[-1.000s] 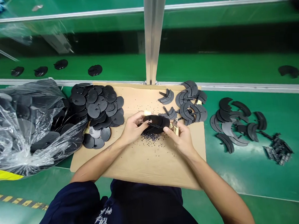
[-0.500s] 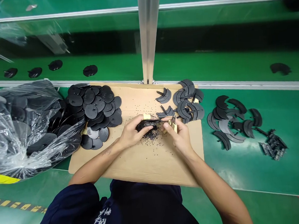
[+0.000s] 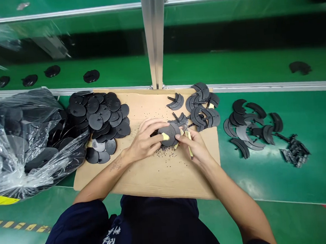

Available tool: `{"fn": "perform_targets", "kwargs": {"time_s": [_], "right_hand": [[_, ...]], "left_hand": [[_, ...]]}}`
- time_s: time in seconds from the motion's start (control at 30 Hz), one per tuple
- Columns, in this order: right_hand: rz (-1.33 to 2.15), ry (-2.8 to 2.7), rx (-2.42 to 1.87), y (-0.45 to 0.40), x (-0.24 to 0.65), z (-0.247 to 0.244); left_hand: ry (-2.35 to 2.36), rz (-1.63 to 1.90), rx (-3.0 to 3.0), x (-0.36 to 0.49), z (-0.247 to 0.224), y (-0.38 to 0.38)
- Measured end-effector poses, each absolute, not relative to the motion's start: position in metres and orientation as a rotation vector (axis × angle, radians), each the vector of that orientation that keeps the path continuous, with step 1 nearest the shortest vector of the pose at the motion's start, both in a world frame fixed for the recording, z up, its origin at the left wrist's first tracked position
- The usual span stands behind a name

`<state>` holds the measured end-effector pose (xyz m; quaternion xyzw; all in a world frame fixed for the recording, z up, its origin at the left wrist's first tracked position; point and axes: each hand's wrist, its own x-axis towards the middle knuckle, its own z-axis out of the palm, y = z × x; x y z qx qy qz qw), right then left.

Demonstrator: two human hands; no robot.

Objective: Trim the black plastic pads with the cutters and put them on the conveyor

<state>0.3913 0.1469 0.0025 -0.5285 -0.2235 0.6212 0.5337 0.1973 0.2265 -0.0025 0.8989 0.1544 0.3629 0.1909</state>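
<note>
My left hand (image 3: 144,141) is closed on a round black plastic disc (image 3: 170,135), its flat face turned up, with yellow tape around one finger. My right hand (image 3: 198,148) grips a pair of yellow-handled cutting pliers (image 3: 190,138); its thumb is at the disc's right edge. The pliers' jaws are partly hidden behind the disc. Below the disc, many tiny black scraps (image 3: 166,152) lie scattered on a cardboard sheet (image 3: 147,179). Just behind it are black curved pieces with thin stems (image 3: 176,101).
Left on the cardboard is a heap of black discs (image 3: 103,113), beside a clear plastic bag (image 3: 29,172) of more discs. More curved pieces (image 3: 202,110) are stacked at right. On the green table lie arcs (image 3: 244,131) and small black parts (image 3: 295,151). A metal post (image 3: 154,40) rises behind.
The disc, edge-on before, is now tilted with its face up. My left hand has turned over its left side, and the pliers have shifted from the disc's edge. The view has shifted slightly.
</note>
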Motion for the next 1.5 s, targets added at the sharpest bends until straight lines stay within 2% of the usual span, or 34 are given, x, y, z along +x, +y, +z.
{"fn": "perform_targets", "kwargs": {"time_s": [0.23,0.4,0.5,0.63,1.1,1.3,1.5], "right_hand": [[1.171,-0.760,-1.387,0.141,0.384,-0.001],[1.087,-0.877,-1.442,0.138,0.379,-0.004],[1.041,-0.856,-1.439,0.138,0.380,-0.006],[1.038,-0.817,-1.460,0.141,0.383,-0.011],[0.993,-0.893,-1.453,0.135,0.374,0.002],[1.003,-0.984,-1.465,0.135,0.380,0.001],[0.782,-1.312,-1.460,0.139,0.391,0.007]], "left_hand": [[0.515,1.049,2.361,0.203,-0.004,0.221],[0.878,1.110,2.205,0.206,-0.010,0.217],[0.934,1.008,2.077,0.204,-0.011,0.217],[0.982,1.106,2.009,0.200,-0.009,0.218],[0.955,0.963,1.925,0.206,-0.013,0.213],[0.737,0.840,1.758,0.205,-0.011,0.220],[0.684,0.758,2.130,0.196,0.003,0.219]]}}
